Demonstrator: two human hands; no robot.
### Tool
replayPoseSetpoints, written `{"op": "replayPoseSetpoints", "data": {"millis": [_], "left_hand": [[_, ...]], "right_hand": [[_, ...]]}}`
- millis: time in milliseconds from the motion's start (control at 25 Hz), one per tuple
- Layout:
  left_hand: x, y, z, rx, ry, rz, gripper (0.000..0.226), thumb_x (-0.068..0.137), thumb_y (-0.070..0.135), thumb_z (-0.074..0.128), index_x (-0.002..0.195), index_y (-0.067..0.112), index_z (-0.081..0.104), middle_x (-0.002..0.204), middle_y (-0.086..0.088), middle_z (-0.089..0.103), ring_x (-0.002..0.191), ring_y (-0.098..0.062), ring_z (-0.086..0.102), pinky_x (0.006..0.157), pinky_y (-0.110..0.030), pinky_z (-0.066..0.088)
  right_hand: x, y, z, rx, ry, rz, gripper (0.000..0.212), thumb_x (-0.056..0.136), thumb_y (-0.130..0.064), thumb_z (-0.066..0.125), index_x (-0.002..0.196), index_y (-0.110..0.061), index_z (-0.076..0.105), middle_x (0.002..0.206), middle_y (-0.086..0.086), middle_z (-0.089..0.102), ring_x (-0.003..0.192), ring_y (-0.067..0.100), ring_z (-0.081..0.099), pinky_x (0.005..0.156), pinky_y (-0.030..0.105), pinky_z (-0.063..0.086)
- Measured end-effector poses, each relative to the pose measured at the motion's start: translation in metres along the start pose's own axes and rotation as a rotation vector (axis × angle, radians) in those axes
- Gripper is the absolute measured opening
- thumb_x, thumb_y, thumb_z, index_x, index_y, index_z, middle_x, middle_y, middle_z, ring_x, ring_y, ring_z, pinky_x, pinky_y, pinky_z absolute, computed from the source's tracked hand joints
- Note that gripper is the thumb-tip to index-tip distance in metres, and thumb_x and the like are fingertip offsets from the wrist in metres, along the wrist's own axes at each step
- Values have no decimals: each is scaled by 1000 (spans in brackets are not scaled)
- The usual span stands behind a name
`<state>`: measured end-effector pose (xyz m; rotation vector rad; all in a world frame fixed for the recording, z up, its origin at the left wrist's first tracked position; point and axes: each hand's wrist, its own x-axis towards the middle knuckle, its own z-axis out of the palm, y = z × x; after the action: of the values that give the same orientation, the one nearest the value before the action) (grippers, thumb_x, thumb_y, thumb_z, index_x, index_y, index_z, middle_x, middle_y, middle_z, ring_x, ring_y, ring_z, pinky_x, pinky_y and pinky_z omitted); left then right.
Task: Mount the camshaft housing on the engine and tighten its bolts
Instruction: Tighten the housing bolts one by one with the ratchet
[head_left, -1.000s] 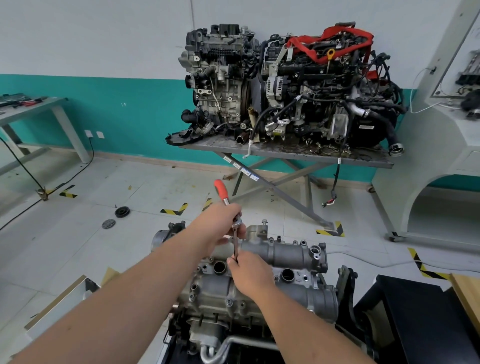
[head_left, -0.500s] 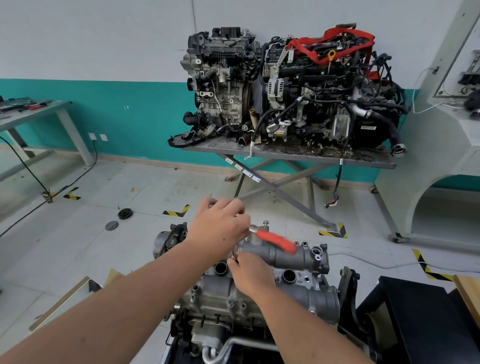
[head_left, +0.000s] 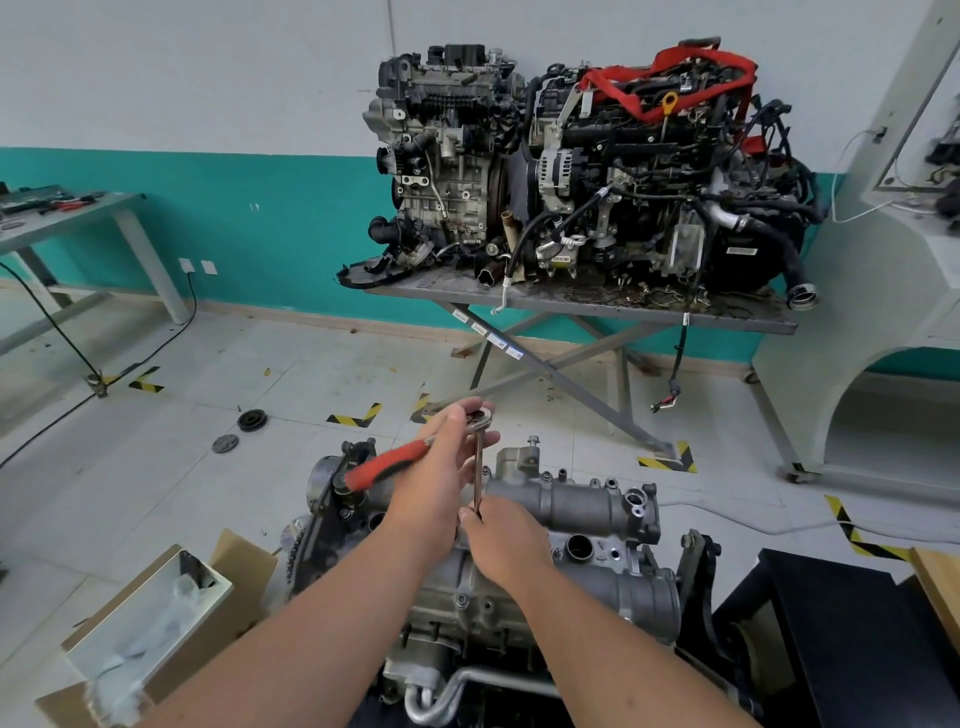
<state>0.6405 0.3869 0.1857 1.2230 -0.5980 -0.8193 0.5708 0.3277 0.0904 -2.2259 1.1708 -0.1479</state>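
Workshop with pale tiled floor (head_left: 208, 519) and a white wall with a teal lower band; yellow-and-black hazard markers lie on the tiles. A steel scissor-leg table (head_left: 571, 306) stands against the wall and carries two assembled engines (head_left: 587, 166) side by side; the right one is wrapped in a red strap. An open cardboard box (head_left: 150, 629) sits on the floor at lower left; two dark discs lie on the tiles beyond it.

The engine (head_left: 467, 649) under work stands in the near foreground; the grey camshaft housing (head_left: 582, 499) lies on top of it, with bolt heads visible along its edges.

The ratchet wrench (head_left: 384, 465) stands over the housing on a long vertical extension bar (head_left: 478, 478); its red handle points left.

Left hand (head_left: 441, 467): grasps the wrench at its head end, fingers wrapped over the ratchet head.

Right hand (head_left: 506, 538): rests on the housing and pinches the lower end of the extension bar; the bolt beneath is hidden by the fingers.
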Motion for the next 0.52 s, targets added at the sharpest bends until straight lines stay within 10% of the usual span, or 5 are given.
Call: {"op": "replayPoseSetpoints", "data": {"millis": [200,520], "left_hand": [[19,14,-2,-153,76,-269,32,104,42,43,105,15,61,85,-3,75,69,-16,65,75,-37,45],[35,55,1,787,-186,-304,18,93,20,46,88,7,57,62,0,70,64,-16,69,66,-30,42]], "right_hand": [[1,1,2,-3,-18,-6,33,101,-47,38,83,-23,53,96,2,69,92,29,64,73,36,44],[-2,4,4,-15,-4,-38,38,100,-47,40,67,-28,43,73,-7,56,77,23,58,66,34,39]]}}
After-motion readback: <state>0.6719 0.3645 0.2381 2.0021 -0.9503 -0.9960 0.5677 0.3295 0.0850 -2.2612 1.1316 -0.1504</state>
